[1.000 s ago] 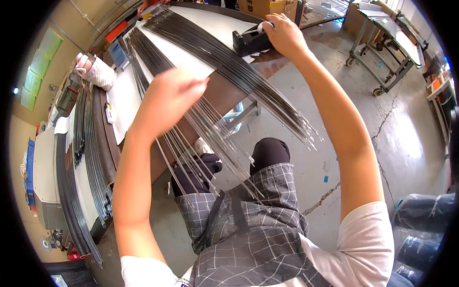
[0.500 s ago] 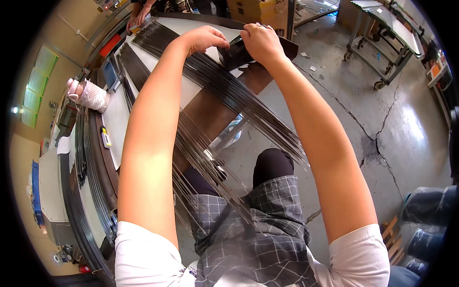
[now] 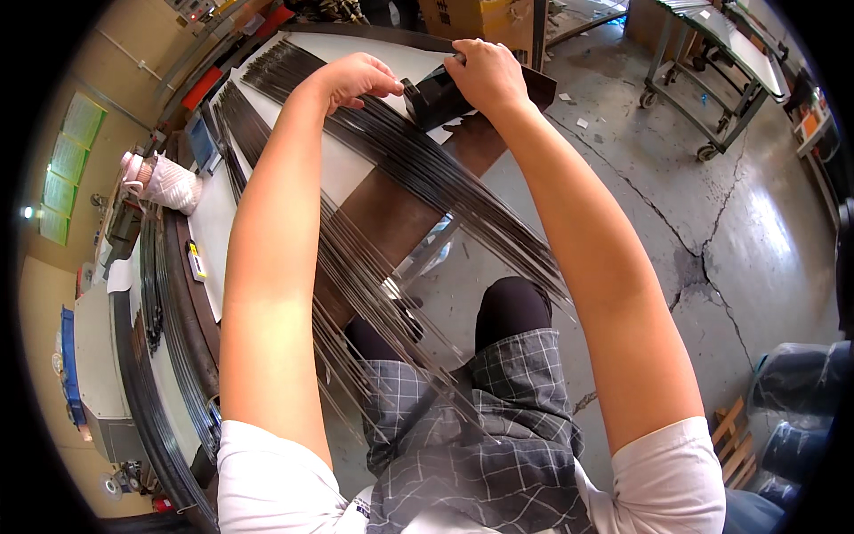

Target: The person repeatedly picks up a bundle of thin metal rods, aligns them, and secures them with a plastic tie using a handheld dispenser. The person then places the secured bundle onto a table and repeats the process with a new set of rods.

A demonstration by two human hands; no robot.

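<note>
My left hand [image 3: 358, 82] hovers over a bundle of long, thin dark strips [image 3: 400, 147], its thumb and fingertips pinched together. Whatever may be between them is too small to make out. Just right of those fingertips lies a black box-shaped object [image 3: 438, 98] with a rounded knob at its left end. My right hand [image 3: 487, 76] is closed over the far right end of this object, fingers curled on its top. Beneath my left forearm a second bundle of strips [image 3: 356, 254] runs toward my lap, its ends spread and overhanging.
A white-topped table [image 3: 342, 169] curves around on the left, with a wrapped pink bottle [image 3: 169, 180] and a yellow cutter [image 3: 195, 261] on it. More dark strips [image 3: 173, 329] lie at left. A cardboard box [image 3: 480, 22] stands beyond; a wheeled cart [image 3: 712, 62] is far right.
My left hand has drawn slightly left, away from the black object, whose left end now shows more. Another person's hands at the far left table end have gone out of view.
</note>
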